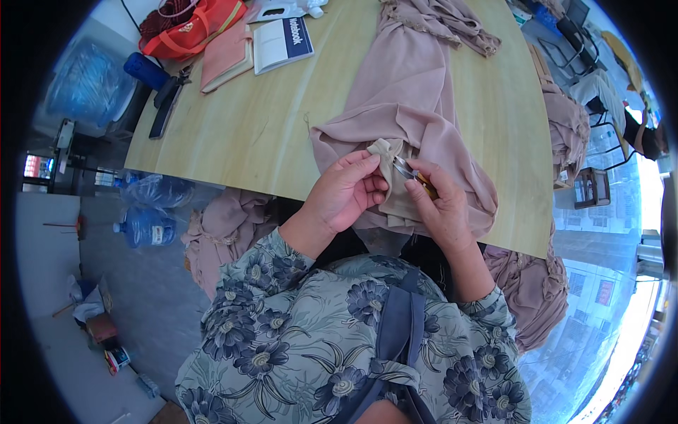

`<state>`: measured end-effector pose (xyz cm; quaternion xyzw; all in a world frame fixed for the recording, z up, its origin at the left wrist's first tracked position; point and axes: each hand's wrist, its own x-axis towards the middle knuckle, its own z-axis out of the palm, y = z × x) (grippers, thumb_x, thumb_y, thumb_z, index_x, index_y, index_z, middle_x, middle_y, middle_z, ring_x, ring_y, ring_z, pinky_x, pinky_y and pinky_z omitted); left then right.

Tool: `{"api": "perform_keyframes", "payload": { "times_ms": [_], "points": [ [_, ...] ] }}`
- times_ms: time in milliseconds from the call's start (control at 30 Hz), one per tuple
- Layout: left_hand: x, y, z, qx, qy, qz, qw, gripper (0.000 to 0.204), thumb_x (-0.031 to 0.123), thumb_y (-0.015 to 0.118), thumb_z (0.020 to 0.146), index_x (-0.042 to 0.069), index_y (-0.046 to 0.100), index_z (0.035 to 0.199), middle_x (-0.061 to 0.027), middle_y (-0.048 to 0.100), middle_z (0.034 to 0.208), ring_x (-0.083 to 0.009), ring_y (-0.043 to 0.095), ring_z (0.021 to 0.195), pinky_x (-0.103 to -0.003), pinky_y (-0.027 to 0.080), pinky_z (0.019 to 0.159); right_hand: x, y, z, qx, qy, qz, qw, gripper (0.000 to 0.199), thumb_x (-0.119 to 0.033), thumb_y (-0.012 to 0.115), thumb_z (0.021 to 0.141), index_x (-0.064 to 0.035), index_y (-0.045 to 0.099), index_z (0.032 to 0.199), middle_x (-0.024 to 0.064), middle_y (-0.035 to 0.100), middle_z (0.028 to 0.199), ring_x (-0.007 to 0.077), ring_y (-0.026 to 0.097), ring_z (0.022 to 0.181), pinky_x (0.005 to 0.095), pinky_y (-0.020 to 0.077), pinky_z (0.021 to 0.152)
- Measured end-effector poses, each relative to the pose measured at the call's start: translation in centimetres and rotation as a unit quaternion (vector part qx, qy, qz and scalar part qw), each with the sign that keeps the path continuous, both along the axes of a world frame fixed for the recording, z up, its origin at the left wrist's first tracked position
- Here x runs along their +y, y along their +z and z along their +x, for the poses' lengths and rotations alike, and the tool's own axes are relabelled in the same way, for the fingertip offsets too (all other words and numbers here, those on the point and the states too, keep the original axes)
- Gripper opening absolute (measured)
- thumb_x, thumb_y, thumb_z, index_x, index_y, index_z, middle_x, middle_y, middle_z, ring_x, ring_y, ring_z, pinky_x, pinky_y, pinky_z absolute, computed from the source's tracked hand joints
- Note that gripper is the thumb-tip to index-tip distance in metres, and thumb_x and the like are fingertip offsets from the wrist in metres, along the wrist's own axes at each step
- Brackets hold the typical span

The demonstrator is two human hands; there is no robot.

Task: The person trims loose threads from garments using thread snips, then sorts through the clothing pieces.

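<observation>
A long dusty-pink garment [413, 78] lies across the wooden table, its near end bunched close to me. My left hand [347, 187] pinches a beige folded edge [385, 150] of this cloth between thumb and fingers. In my right hand [441, 205] is a pair of small thread snips [405, 168], with metal blades and a yellowish handle partly hidden by my fingers. The blades point up and left and meet the beige edge beside my left fingertips. Whether they touch a thread is too small to tell.
On the wooden table [275, 127] sit a notebook [282, 46], a pink folder [226, 60], a red bag [194, 28] and a dark phone [164, 113]. More pink cloth heaps [229, 222] hang by the table's sides. Water jugs [147, 226] stand at left on the floor.
</observation>
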<state>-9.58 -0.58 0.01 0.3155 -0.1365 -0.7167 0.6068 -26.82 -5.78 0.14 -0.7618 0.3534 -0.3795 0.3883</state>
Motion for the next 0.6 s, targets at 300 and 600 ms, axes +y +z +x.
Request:
{"api": "perform_keyframes", "payload": {
  "times_ms": [300, 600],
  "points": [
    [0.08, -0.77, 0.42, 0.008, -0.022, -0.026, 0.999, 0.014, 0.018, 0.048, 0.092, 0.009, 0.057, 0.097, -0.0010, 0.061, 0.085, -0.0109, 0.058, 0.074, -0.029, 0.048, 0.068, 0.12, 0.21, 0.14, -0.008, 0.004, 0.010, 1.000, 0.025, -0.014, 0.065, 0.079, -0.0064, 0.061, 0.102, 0.0115, 0.063, 0.087, 0.0243, 0.062, 0.078, 0.0307, 0.0482, 0.069],
    [0.18, -0.86, 0.39, -0.001, -0.018, -0.026, 0.999, 0.013, 0.019, 0.049, 0.092, 0.010, 0.057, 0.096, -0.0009, 0.061, 0.084, -0.0101, 0.058, 0.072, -0.028, 0.047, 0.066, 0.21, 0.22, 0.20, 0.011, -0.004, 0.006, 1.000, 0.025, -0.015, 0.066, 0.079, -0.0061, 0.061, 0.101, 0.0120, 0.063, 0.086, 0.0248, 0.062, 0.078, 0.0305, 0.0483, 0.069]
  ]
}}
